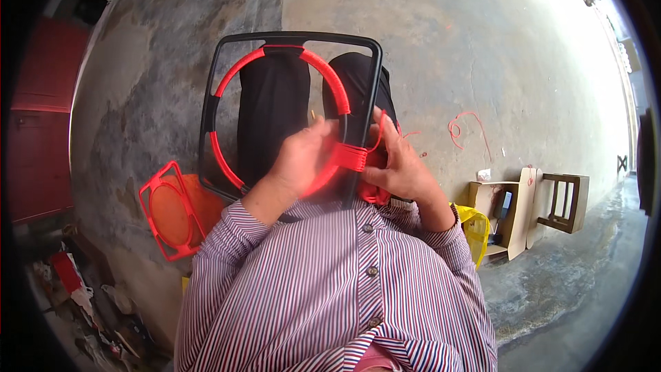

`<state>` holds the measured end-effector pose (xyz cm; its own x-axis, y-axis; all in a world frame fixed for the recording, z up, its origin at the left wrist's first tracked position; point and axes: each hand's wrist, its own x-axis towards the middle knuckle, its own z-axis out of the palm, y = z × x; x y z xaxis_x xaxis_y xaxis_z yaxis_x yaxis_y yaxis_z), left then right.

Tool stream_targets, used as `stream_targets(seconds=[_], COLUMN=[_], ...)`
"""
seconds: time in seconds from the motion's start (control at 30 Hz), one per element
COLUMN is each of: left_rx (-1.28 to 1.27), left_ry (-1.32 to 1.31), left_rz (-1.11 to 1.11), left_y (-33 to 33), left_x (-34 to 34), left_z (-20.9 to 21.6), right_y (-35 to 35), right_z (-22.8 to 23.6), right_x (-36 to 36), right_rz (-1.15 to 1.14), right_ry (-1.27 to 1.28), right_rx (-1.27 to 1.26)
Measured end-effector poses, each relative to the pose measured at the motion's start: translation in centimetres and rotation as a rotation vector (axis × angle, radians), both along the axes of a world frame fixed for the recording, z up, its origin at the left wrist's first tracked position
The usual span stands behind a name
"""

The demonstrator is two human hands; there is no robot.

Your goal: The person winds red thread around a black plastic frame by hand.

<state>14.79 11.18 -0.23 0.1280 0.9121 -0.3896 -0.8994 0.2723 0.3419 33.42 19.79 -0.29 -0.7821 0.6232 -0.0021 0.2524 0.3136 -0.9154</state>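
Note:
Over my lap lies a black squarish frame (296, 35) with a round ring (329, 77) inside it, its sections bound in red cord. A tight red cord binding (350, 158) joins ring and frame on the right side. My left hand (299, 158), partly blurred, is closed inside the ring beside this binding. A small yellowish tip (313, 115) shows by its fingertips; what they grip is unclear. My right hand (403, 165) wraps round the frame's right bar, thumb below the binding. A loose red cord (381, 131) loops by its fingers, and more red material (372, 193) lies beneath.
Red cord pieces (456, 127) lie on the concrete floor. At left, a red frame (146, 200) leans by a round orange surface (206, 200). At right are a yellow bag (476, 224), an open cardboard box (513, 231) and a small wooden stool (577, 203). Scraps (82, 296) lie lower left.

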Motion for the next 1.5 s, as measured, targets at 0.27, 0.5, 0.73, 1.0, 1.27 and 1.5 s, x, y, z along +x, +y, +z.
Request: stream_targets(seconds=[0.27, 0.5, 0.73, 1.0, 1.27, 1.5], left_rx=[-0.096, 0.484, 0.126, -0.018, 0.079, 0.066], left_ry=[0.460, 1.159, 0.841, 0.609, 0.323, 0.241], left_rz=[0.322, 0.426, 0.360, 0.152, -0.046, 0.048], left_y=[-0.9, -1.4, -0.5, -0.1, 0.6, 0.1], left_x=[0.1, 0.4, 0.2, 0.3, -0.1, -0.3], left_z=[-1.1, -1.1, -2.1, -0.2, 0.1, -0.9], right_y=[1.2, 0.3, 5.1, 6.6, 4.7, 3.3], right_z=[1.6, 0.9, 1.9, -1.0, -3.7, -1.8], right_x=[-2.0, -4.7, 4.5, 14.4, 8.6, 3.1], right_rz=[-0.358, -0.017, -0.129, -0.617, -0.485, 0.021], right_ry=[0.167, 0.224, 0.068, 0.860, 0.558, 0.033], right_rx=[0.305, 0.390, 0.159, -0.890, -0.779, -0.577])
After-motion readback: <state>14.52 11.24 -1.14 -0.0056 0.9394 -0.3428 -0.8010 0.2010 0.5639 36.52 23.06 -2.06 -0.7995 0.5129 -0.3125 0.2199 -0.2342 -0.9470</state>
